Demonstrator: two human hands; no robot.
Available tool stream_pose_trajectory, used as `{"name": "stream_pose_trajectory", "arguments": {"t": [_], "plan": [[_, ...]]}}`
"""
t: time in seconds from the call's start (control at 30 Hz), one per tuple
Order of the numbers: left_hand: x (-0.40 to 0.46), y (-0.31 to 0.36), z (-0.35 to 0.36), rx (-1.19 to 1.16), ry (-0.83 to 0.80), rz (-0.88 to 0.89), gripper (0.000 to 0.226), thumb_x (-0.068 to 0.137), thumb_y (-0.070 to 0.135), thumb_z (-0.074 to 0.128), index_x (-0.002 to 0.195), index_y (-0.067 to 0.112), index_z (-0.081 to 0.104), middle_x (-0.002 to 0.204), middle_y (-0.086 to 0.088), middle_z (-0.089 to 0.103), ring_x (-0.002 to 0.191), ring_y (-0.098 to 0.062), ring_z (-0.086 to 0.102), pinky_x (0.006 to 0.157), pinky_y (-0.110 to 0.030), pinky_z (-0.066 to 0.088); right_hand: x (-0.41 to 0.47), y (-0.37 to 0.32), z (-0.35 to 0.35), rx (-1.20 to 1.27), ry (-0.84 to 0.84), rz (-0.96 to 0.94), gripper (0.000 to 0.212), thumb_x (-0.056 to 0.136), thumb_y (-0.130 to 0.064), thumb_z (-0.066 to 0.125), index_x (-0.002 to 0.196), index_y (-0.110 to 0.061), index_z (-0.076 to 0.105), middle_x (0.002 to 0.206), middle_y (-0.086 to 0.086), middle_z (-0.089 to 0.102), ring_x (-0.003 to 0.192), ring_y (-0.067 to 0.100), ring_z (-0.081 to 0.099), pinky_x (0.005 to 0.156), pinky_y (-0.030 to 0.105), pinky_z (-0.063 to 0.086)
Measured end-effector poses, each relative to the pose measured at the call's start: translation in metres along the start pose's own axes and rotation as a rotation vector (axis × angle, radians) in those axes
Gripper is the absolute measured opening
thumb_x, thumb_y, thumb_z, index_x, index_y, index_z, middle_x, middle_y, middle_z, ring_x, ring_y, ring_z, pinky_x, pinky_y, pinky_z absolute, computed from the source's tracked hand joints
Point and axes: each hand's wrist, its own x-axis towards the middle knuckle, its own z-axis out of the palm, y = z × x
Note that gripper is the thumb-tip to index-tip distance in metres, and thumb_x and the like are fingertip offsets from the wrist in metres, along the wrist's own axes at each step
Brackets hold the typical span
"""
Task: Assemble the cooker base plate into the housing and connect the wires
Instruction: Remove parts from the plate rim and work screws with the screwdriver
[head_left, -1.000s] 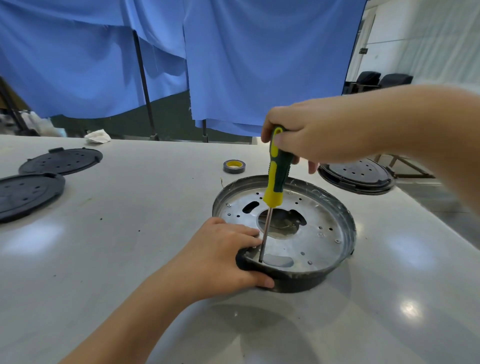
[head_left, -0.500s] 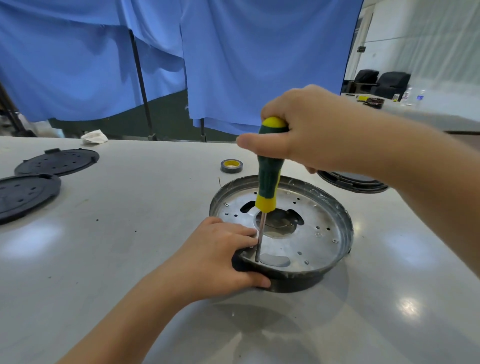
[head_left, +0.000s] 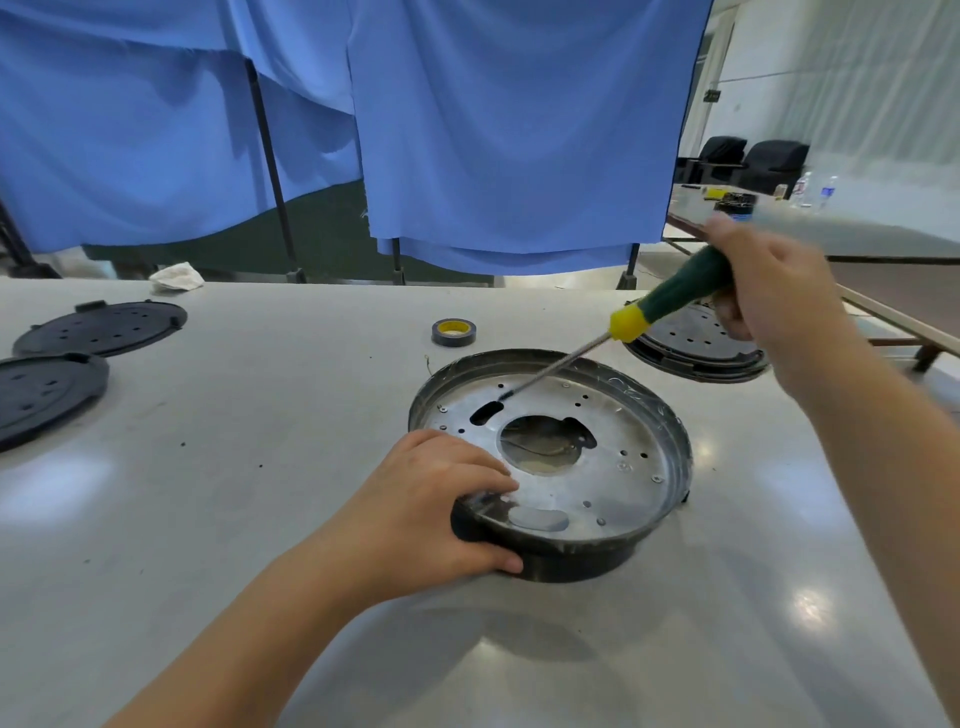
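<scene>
A round black housing (head_left: 670, 431) sits on the white table with a silver base plate (head_left: 613, 457) inside it. The plate has a big central hole where wires show faintly. My left hand (head_left: 431, 514) grips the housing's near left rim, fingers over the edge and thumb against the outer wall. My right hand (head_left: 769, 291) holds a green and yellow screwdriver (head_left: 670, 296) up at the right, slanted down-left. Its tip hovers above the plate's far side near a slot.
A roll of dark tape (head_left: 453, 332) lies behind the housing. Another plate in a black cover (head_left: 696, 343) sits at the right rear. Two black round covers (head_left: 98, 327) (head_left: 41, 395) lie at far left. Blue curtains hang behind the white table (head_left: 260, 467).
My right hand lifted the screwdriver off the near screw spot and swung it up to the right, now tilted instead of upright. My left hand stayed on the rim.
</scene>
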Motion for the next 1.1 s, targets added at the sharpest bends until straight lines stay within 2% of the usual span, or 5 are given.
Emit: {"name": "stream_pose_trajectory", "arguments": {"t": [0.23, 0.4, 0.67, 0.83, 1.1], "plan": [[-0.001, 0.003, 0.006, -0.030, 0.019, 0.016, 0.041, 0.066, 0.054, 0.077, 0.100, 0.032, 0.074, 0.104, 0.021, 0.067, 0.106, 0.003, 0.056, 0.112, -0.027, 0.023, -0.019, 0.090, -0.016, 0.368, 0.275, 0.408, 0.023, 0.092, -0.039, 0.048, 0.086, -0.021, 0.059, 0.057, -0.001, 0.064, 0.045, 0.007, 0.059, 0.053, 0.026, 0.048], [0.000, 0.004, 0.007, -0.017, 0.014, 0.009, 0.051, 0.063, 0.062, 0.077, 0.104, 0.033, 0.073, 0.107, 0.021, 0.067, 0.108, 0.003, 0.056, 0.113, -0.029, 0.022, -0.029, 0.130, -0.009, 0.482, 0.231, 0.499, 0.021, 0.098, -0.030, 0.049, 0.096, -0.013, 0.060, 0.080, 0.009, 0.071, 0.066, 0.014, 0.071, 0.060, 0.026, 0.055], [0.000, 0.004, 0.010, -0.007, 0.059, 0.032, 0.044, 0.066, 0.064, 0.068, 0.097, 0.033, 0.076, 0.102, 0.021, 0.068, 0.095, 0.003, 0.060, 0.107, -0.030, 0.029, -0.040, 0.154, -0.006, -0.088, 0.182, 0.357, 0.009, 0.084, -0.028, 0.064, 0.087, -0.026, 0.056, 0.086, 0.010, 0.067, 0.078, 0.028, 0.066, 0.066, 0.041, 0.054], [0.000, 0.005, 0.011, 0.003, 0.058, 0.051, 0.044, 0.068, 0.064, 0.066, 0.097, 0.032, 0.076, 0.102, 0.021, 0.069, 0.091, 0.001, 0.061, 0.104, -0.031, 0.034, -0.046, 0.163, -0.009, -0.395, 0.123, 0.321, 0.018, 0.083, -0.030, 0.066, 0.092, -0.021, 0.053, 0.086, -0.001, 0.059, 0.079, 0.023, 0.057, 0.063, 0.033, 0.042], [0.002, 0.006, 0.015, -0.003, 0.115, 0.089, 0.024, 0.071, 0.049, 0.072, 0.089, 0.033, 0.077, 0.099, 0.021, 0.070, 0.094, 0.001, 0.061, 0.103, -0.036, 0.035, -0.049, 0.155, -0.006, -0.519, 0.080, 0.243, 0.030, 0.084, -0.027, 0.067, 0.109, -0.016, 0.054, 0.105, 0.000, 0.055, 0.096, 0.023, 0.052, 0.077, 0.033, 0.040]]}}
